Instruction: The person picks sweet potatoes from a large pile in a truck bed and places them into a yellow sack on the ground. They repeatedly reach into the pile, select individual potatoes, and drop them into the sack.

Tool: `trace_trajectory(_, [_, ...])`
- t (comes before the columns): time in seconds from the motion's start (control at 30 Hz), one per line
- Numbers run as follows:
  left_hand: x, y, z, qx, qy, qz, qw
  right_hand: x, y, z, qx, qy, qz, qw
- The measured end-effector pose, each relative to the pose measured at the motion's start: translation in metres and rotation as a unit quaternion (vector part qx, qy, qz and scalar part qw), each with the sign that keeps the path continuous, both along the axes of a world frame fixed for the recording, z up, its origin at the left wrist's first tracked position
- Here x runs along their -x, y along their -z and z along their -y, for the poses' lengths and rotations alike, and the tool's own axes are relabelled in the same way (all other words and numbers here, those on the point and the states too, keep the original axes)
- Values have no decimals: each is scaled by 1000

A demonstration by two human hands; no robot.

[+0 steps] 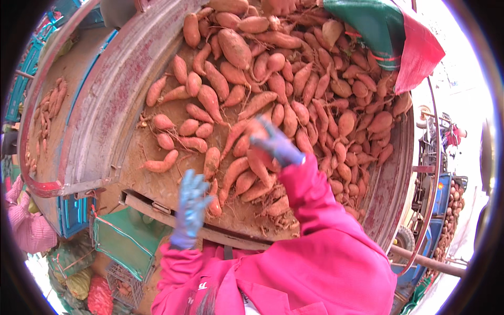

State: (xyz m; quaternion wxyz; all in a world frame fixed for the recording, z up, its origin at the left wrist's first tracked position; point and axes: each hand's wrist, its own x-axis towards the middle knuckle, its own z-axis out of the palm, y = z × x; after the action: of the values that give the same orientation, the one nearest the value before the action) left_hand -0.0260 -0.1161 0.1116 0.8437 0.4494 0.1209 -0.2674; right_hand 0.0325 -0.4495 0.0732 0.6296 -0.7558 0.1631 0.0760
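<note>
Both my hands wear blue gloves. My left hand hovers over the near edge of a truck bed, fingers apart and holding nothing. Just right of it, a small sweet potato lies on the bed. Farther right, my right hand is blurred over the heap, its thumb and fingers around a blurred sweet potato. A large pile of reddish sweet potatoes covers the bed's middle and right. Several separate ones are spread out on the left. Thin roots and broken bits lie close to my body.
Metal side walls bound the bed. A green and red woven sack overlaps the pile's far right. Below left stand a green mesh container, a plastic crate and a red mesh sack. A person in pink knitwear is at left.
</note>
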Motion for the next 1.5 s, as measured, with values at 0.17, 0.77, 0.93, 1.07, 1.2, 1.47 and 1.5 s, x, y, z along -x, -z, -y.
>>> trace_trajectory(0.17, [-13,57,45,197,16,-167,966,-75,-34,-10,335,32,168,927])
trace_trajectory(0.77, [-26,83,-4,108,-53,-213,969,-221,-68,5,503,-131,-150,841])
trace_trajectory(0.93, [-24,54,52,107,48,-210,971,-49,-25,53,84,27,52,995])
trace_trajectory(1.07, [-2,72,87,183,56,-242,951,91,-78,1,-324,62,97,939])
trace_trajectory(1.2, [42,46,54,77,105,-33,991,142,-70,-79,-335,-61,96,935])
trace_trajectory(1.47, [85,49,-207,-217,-142,-73,963,114,-147,-277,-340,-447,6,828])
trace_trajectory(1.5, [86,55,-230,-264,-164,-83,947,110,-154,-288,-318,-469,7,824])
